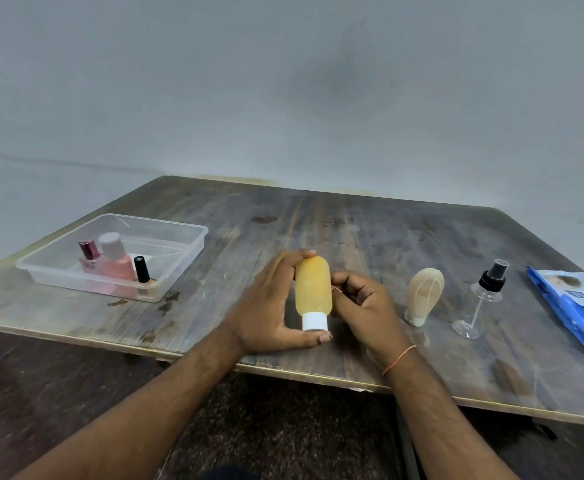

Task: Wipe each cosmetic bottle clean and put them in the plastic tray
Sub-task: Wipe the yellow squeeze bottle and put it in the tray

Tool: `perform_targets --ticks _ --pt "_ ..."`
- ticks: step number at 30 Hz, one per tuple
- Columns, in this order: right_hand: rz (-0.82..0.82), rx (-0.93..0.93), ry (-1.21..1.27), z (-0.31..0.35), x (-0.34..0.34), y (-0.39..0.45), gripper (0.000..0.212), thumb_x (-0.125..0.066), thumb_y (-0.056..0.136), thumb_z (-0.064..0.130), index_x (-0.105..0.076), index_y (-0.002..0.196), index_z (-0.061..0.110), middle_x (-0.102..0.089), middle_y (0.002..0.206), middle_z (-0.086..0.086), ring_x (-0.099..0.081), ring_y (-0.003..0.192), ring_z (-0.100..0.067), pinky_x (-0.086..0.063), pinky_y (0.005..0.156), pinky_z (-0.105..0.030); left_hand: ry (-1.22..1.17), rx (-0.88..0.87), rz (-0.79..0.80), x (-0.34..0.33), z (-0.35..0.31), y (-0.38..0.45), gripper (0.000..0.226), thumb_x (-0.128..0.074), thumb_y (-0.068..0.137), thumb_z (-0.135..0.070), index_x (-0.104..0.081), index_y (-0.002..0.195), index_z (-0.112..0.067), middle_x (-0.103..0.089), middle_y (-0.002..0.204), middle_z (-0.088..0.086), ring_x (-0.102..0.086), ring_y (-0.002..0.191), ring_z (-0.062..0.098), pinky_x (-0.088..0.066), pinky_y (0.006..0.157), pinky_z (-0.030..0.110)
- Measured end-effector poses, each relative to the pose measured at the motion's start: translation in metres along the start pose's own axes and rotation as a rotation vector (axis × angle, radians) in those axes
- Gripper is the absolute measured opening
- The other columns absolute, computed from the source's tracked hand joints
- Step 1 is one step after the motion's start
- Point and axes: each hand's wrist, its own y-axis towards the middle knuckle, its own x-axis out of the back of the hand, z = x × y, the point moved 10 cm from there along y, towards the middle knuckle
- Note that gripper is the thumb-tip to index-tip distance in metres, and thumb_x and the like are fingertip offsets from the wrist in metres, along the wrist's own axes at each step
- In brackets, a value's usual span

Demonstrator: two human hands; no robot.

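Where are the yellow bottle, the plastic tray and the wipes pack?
yellow bottle (313,285), head view, middle of its body.
plastic tray (176,268), head view, right wall.
wipes pack (574,313), head view, blue top face.

The blue packet (576,308) runs off the right edge — its print too small to read. The right hand's (363,306) curled fingers (347,289) hide whatever they pinch against the yellow bottle (313,289) — only a pale sliver shows.
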Motion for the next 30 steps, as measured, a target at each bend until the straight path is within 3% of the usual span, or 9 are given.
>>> perform_targets --ticks 5,8,12,15,20,25,30 --pt "-0.060 0.002 0.050 0.001 0.007 -0.001 0.013 -0.070 0.097 0.011 -0.080 0.104 0.014 -0.078 0.091 -0.007 -0.067 0.078 -0.013 -0.053 0.066 -0.022 0.003 -0.024 0.008 -0.003 -0.001 0.001 0.119 -0.097 0.069 -0.059 -0.032 0.160 -0.020 -0.037 0.155 -0.011 -0.047 0.137 0.009 -0.047 0.113 0.040" --pt "-0.113 0.012 0.053 0.004 0.014 -0.002 0.015 -0.072 0.096 0.014 -0.082 0.098 0.025 -0.079 0.090 0.003 -0.066 0.080 -0.008 -0.052 0.066 -0.018 -0.001 -0.012 0.010 -0.003 0.002 0.002 0.121 -0.101 0.066 -0.053 -0.032 0.161 -0.024 -0.036 0.152 -0.013 -0.049 0.130 0.011 -0.048 0.108 0.034" --pt "-0.124 0.036 -0.001 0.007 0.015 -0.003 0.016 -0.072 0.093 0.024 -0.083 0.098 0.033 -0.081 0.102 -0.002 -0.066 0.086 -0.017 -0.052 0.068 -0.022 0.017 0.021 0.021 -0.006 0.008 0.001 0.124 -0.102 0.061 -0.054 -0.034 0.161 -0.027 -0.035 0.151 -0.020 -0.048 0.129 0.004 -0.046 0.106 0.024" --pt "-0.127 0.046 0.001 0.009 0.014 -0.003 0.014 -0.073 0.094 0.021 -0.082 0.103 0.028 -0.082 0.106 -0.003 -0.068 0.088 -0.017 -0.052 0.069 -0.022 0.020 0.028 0.033 -0.007 0.010 0.002 0.124 -0.102 0.062 -0.055 -0.034 0.162 -0.029 -0.035 0.153 -0.022 -0.045 0.129 -0.001 -0.045 0.108 0.023" --pt "-0.123 0.010 0.032 0.006 0.012 -0.003 0.023 -0.071 0.100 0.005 -0.077 0.117 0.020 -0.081 0.101 0.004 -0.071 0.091 -0.006 -0.054 0.070 -0.017 0.014 0.031 0.036 -0.006 0.010 0.003 0.124 -0.101 0.064 -0.055 -0.032 0.165 -0.032 -0.039 0.156 -0.017 -0.047 0.131 0.003 -0.044 0.110 0.025" --pt "-0.084 0.037 -0.076 0.006 0.009 -0.002 0.013 -0.075 0.097 0.012 -0.082 0.103 0.023 -0.080 0.104 0.003 -0.073 0.100 -0.016 -0.055 0.082 -0.029 -0.007 0.067 0.020 -0.005 0.017 0.003 0.120 -0.100 0.064 -0.058 -0.036 0.163 -0.035 -0.045 0.152 -0.017 -0.051 0.130 0.006 -0.048 0.108 0.030" --pt "-0.049 0.128 -0.161 0.013 0.004 -0.008 0.013 -0.073 0.079 0.020 -0.084 0.082 0.024 -0.076 0.085 -0.004 -0.069 0.083 -0.035 -0.056 0.071 -0.053 -0.013 0.089 -0.025 -0.002 0.023 0.004 0.119 -0.101 0.065 -0.054 -0.038 0.163 -0.031 -0.048 0.147 -0.017 -0.053 0.120 0.005 -0.045 0.101 0.020"
